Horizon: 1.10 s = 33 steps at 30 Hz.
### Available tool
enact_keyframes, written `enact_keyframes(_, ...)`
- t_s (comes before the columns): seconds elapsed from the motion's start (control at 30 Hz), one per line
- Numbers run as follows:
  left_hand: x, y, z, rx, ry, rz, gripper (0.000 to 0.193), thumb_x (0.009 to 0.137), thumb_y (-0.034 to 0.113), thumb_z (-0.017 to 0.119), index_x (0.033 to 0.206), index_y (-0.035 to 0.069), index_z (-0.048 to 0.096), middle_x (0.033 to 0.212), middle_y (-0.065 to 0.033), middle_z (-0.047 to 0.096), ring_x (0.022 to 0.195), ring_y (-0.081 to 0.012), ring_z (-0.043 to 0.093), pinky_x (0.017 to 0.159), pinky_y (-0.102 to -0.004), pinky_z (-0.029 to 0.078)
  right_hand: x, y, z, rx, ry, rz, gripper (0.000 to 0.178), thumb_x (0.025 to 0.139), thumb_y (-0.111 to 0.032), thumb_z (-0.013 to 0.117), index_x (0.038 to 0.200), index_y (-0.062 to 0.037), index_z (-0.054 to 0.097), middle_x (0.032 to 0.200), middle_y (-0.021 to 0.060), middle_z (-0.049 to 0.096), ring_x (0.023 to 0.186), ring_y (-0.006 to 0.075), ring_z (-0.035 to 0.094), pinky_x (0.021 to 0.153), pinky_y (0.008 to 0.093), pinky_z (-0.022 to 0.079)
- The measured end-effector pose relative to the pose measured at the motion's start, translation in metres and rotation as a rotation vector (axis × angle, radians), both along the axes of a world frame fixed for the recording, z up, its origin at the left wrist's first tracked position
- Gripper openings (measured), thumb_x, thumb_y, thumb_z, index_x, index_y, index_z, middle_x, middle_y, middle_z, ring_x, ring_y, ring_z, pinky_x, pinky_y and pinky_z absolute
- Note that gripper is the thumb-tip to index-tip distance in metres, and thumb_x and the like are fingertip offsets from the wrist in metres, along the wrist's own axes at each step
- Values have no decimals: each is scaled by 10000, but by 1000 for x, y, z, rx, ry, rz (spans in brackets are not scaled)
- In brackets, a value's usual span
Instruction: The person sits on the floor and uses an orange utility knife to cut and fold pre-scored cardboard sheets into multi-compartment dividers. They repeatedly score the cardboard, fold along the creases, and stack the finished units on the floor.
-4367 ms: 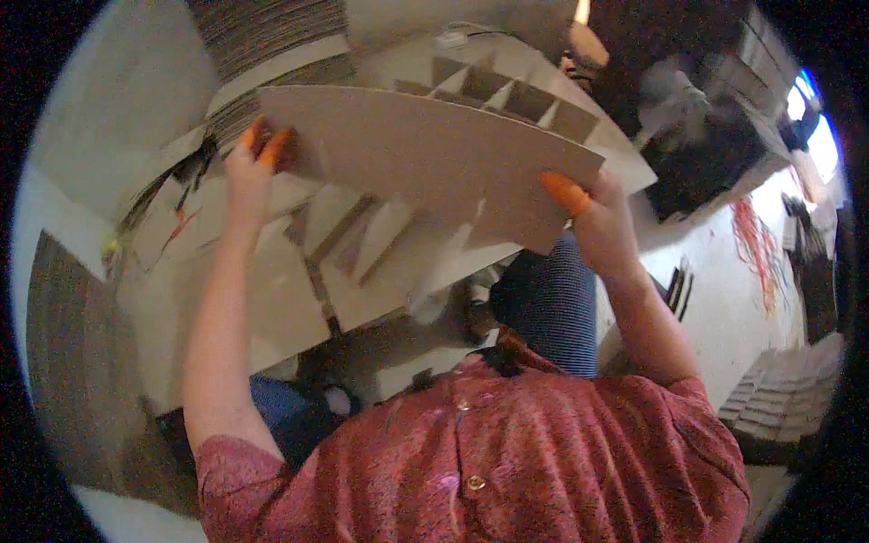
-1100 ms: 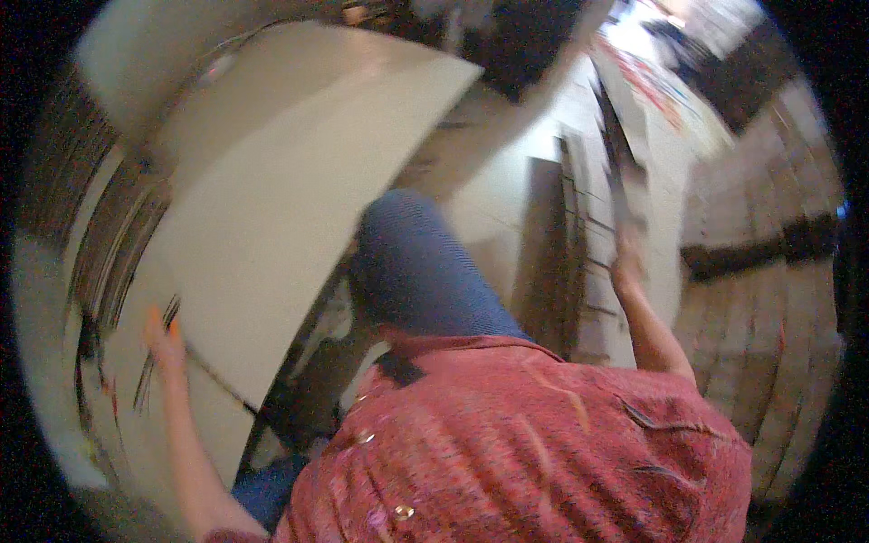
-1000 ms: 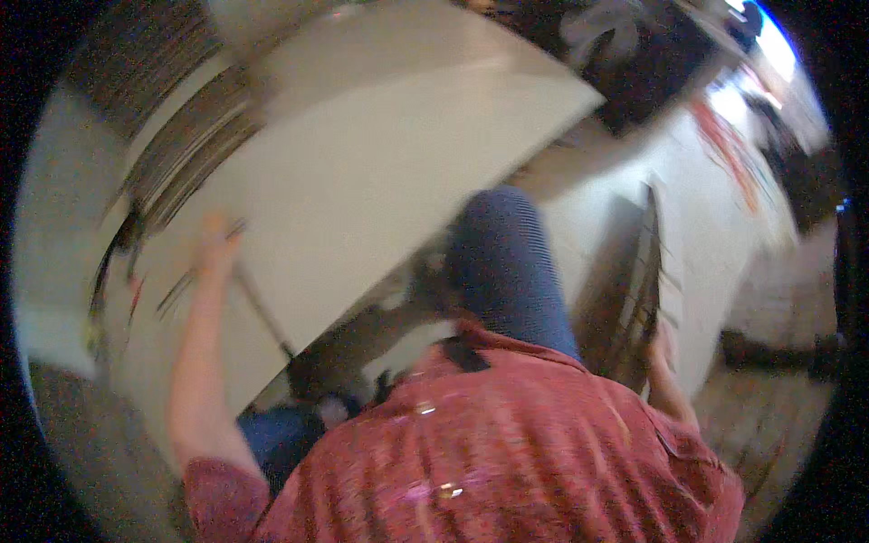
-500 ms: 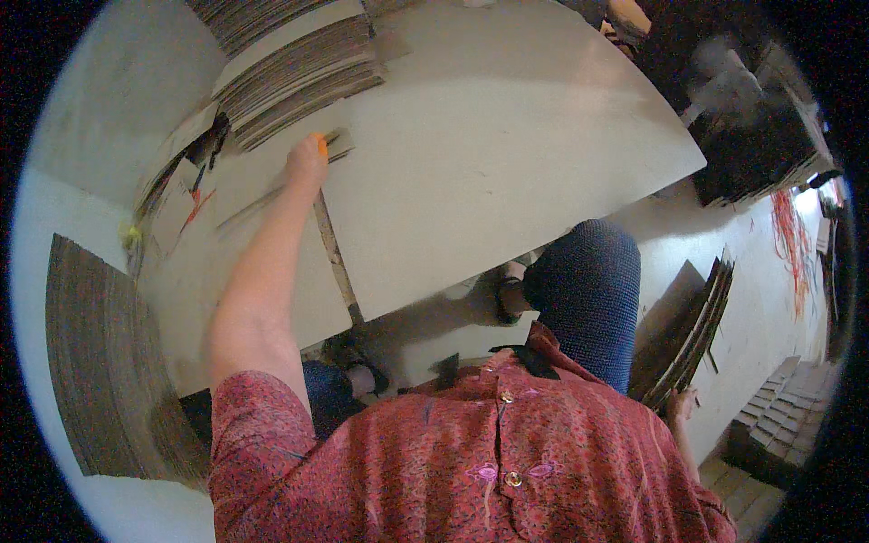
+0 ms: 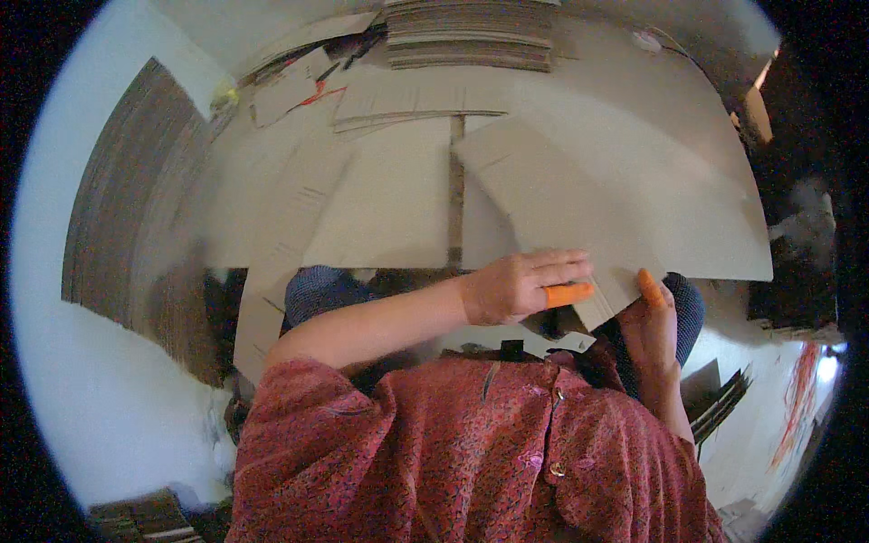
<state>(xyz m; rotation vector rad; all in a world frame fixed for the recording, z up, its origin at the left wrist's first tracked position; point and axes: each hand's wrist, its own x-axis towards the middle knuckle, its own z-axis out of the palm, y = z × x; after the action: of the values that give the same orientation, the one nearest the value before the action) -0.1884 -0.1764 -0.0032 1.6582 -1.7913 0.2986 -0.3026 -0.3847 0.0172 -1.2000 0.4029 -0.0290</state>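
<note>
A folded light-brown cardboard piece (image 5: 561,195) slants across the table's near edge, its close end showing several layers. My left hand (image 5: 520,288) lies against its left edge near that end, fingers stretched out and an orange cover on the thumb. At the near right corner my right hand (image 5: 654,317) grips the cardboard, its orange-covered thumb on top and the other fingers hidden. Farther left, a long, blurred cardboard sheet (image 5: 294,226) with dark slit-like marks lies over the table's near edge.
The pale table (image 5: 389,199) has a dark gap (image 5: 457,195) running through it. A cardboard stack (image 5: 471,41) and flat sheets (image 5: 407,95) lie at the back. A tall cardboard stack (image 5: 136,217) stands left; red strips (image 5: 801,398) hang right.
The view has turned left. My left hand has come back from the far sheets to the near cardboard. My right hand has left the cardboard pieces at lower right and holds cardboard over the table edge.
</note>
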Motion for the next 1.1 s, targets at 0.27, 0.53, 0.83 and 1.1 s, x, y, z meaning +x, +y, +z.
enact_keyframes(0.27,80,256,-43,571,-184,1771,575,744,445,589,1077,-12,491,1111,-197,511,1028,-313,501,825,-399,421,-11,8,-25,-235,-62,-122,182,847,-139,533,953,-3,594,824,41,606,703,121,559,616,238,456)
enact_keyframes(0.53,93,280,-23,814,111,1598,205,810,193,464,882,48,590,868,-179,604,798,-346,583,676,-449,460,-13,10,-20,-229,-35,-35,175,838,-129,541,942,-4,603,772,13,599,580,81,505,495,221,405)
enact_keyframes(0.83,88,187,46,686,230,1287,212,748,212,565,828,15,579,829,-203,585,789,-369,564,686,-443,456,6,24,13,-501,-315,-43,176,850,-104,529,958,21,592,835,-3,599,742,75,508,662,217,414)
enact_keyframes(1.1,12,46,96,881,324,755,197,789,172,532,825,-18,562,848,-211,585,759,-384,569,686,-428,472,40,31,27,-796,-515,41,144,827,-88,551,898,29,596,737,69,637,669,98,557,605,253,444)
